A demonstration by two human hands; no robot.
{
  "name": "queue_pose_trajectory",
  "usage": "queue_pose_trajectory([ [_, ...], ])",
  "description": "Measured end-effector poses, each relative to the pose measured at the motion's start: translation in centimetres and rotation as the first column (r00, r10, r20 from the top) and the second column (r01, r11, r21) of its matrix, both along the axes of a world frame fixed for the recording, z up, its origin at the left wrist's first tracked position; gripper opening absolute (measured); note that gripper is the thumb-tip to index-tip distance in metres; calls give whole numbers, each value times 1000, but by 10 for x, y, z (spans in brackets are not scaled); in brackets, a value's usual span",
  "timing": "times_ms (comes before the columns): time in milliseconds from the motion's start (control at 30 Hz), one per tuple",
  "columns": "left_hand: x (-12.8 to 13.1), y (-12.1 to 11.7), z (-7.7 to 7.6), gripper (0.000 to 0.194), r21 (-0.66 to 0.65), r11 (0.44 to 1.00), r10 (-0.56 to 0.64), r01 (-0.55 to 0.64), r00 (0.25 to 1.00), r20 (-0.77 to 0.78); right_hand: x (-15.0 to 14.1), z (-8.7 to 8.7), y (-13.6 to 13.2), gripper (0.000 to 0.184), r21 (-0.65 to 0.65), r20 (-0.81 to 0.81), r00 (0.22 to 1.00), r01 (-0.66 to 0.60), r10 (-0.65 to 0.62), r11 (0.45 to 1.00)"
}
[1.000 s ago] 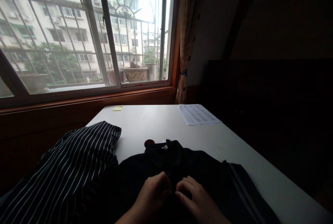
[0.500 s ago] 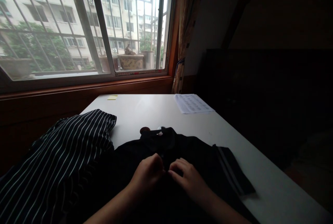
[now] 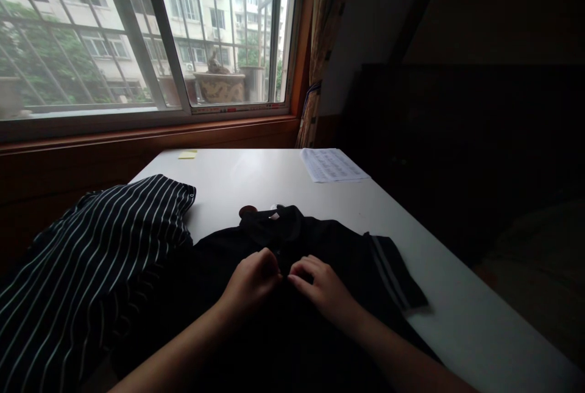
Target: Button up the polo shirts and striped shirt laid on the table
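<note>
A black collared shirt [image 3: 333,240] lies spread on the white table, its collar toward the window and a sleeve with two grey stripes out to the right. Both hands meet at its front, just below the collar. My left hand [image 3: 253,274] is closed, its fingers pinching the shirt's front. Close beside it, my right hand [image 3: 320,283] has curled fingers, with thumb and forefinger pressed together on the cloth. Any button between the fingertips is too dark to make out.
A black garment with white stripes [image 3: 123,234] lies heaped at the left. Printed sheets [image 3: 333,164] and a yellow sticky note [image 3: 187,154] lie at the far end of the white table [image 3: 228,180]. A dark red round object [image 3: 248,211] sits beside the collar. Beyond stands a barred window [image 3: 228,33].
The view has tilted slightly, so everything sits higher in the picture. Both hands stay at the shirt's front in nearly the same pose.
</note>
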State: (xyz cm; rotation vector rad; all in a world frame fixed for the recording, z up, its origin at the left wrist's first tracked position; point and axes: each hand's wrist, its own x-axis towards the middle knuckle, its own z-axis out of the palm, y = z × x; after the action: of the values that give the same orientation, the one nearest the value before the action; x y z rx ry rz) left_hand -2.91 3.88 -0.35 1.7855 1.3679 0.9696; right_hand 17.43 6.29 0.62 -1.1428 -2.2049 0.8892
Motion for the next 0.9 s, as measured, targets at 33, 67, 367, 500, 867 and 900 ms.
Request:
queue_pose_trajectory([
  [33,0,0,-1,7,3,1000,1,-1,1000,1,0,0,0,11,0,1,1000,-1,1,1000],
  [67,0,0,-1,7,5,1000,3,-3,1000,2,0,1,0,11,0,4,1000,-2,2,1000],
  [367,1,-2,2,7,-6,1000,19,-19,1000,-3,1,-1,0,12,0,-20,1000,-2,2,1000],
  [500,0,-2,2,7,1,1000,21,-21,1000,-6,3,-2,0,11,-5,-30,999,-10,10,1000],
  [867,-3,1,0,10,-2,1000,31,-31,999,-37,5,-6,4,10,-3,-72,997,25,-25,1000],
  [900,-4,1,0,11,3,999,37,-36,998,-52,6,-7,5,10,1,-82,995,51,-51,999],
])
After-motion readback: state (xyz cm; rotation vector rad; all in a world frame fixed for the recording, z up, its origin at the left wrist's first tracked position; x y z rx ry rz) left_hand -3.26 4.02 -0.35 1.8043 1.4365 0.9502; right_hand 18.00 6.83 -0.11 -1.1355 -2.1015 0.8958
